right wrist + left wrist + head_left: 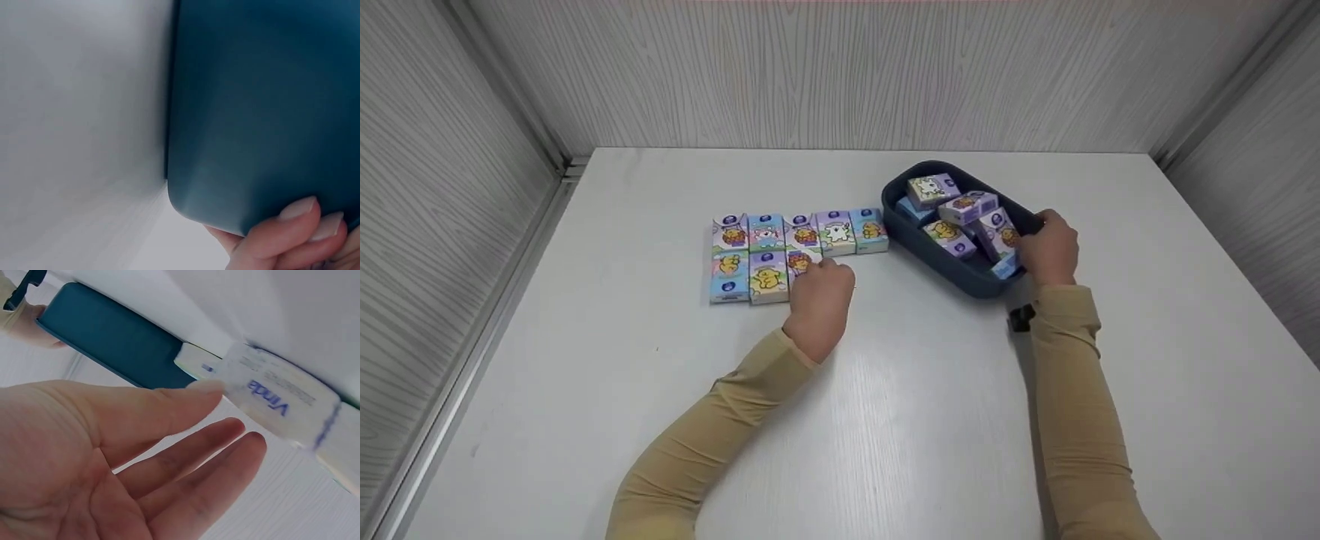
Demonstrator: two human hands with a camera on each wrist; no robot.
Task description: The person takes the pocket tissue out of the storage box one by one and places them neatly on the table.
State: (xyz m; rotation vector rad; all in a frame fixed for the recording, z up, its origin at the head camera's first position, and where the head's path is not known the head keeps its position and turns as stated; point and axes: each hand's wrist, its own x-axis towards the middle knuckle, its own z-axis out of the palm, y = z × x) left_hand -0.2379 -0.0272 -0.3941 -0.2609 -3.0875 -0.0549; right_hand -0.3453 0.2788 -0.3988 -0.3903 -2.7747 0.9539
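My left hand (821, 304) is at the near row of tissue packs, its thumb and fingertips pinching a pocket tissue pack (801, 261) whose near half the hand covers. In the left wrist view the thumb tip meets the corner of this tissue pack (275, 396), which shows "Vinda" lettering on its side; two other fingers reach out below. My right hand (1048, 247) grips the right end of a dark blue plastic basket (937, 262). Fingertips (298, 209) lie against the basket's outer wall (253, 124) in the right wrist view. Several tissue packs (949, 238) lie jumbled inside it.
Left of the basket, tissue packs stand side by side in two rows, a far row (766, 231) and a shorter near row (769, 277). The far row's right end sits close to the basket. Wood-grain panels (840, 75) bound the white table (930, 420).
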